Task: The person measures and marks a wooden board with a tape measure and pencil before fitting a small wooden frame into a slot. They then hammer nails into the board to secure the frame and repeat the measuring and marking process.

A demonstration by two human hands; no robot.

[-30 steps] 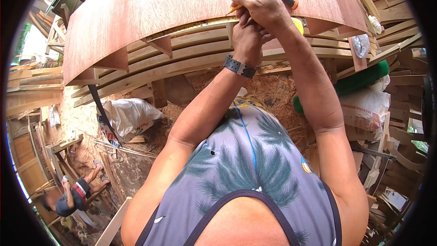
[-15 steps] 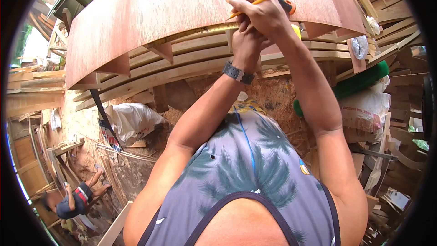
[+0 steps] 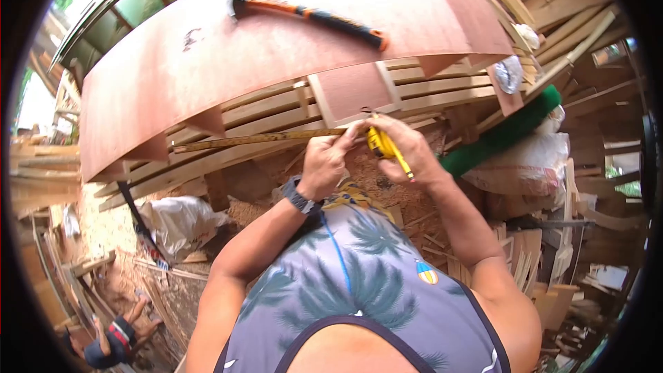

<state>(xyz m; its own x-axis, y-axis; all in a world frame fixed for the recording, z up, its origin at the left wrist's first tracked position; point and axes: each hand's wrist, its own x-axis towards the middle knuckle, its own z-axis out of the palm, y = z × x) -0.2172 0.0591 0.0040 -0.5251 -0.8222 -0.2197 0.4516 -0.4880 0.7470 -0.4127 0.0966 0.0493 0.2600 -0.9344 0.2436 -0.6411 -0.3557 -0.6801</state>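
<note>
My right hand (image 3: 409, 148) is closed around a yellow tape measure (image 3: 376, 141), with a yellow pencil (image 3: 402, 159) held along it, tip toward my body. From the case the extended tape blade (image 3: 255, 139) runs left, just off the near edge of the plywood sheet (image 3: 152, 90). My left hand (image 3: 324, 166), a dark watch on its wrist, pinches the blade close to the case. Beyond both hands, a hammer (image 3: 311, 16) with an orange and black handle lies on the sheet.
Long wooden strips (image 3: 269, 107) run beneath the sheet. A green roll (image 3: 504, 131) and white sacks (image 3: 521, 166) are on the right; another white sack (image 3: 181, 224) sits on the left. Sawdust covers the ground. Another person (image 3: 110, 338) is low at the far left.
Both hands have come back from the plywood edge toward my body and moved apart slightly. The tape case and blade now show clearly. My view has shifted, and the hammer handle is uncovered.
</note>
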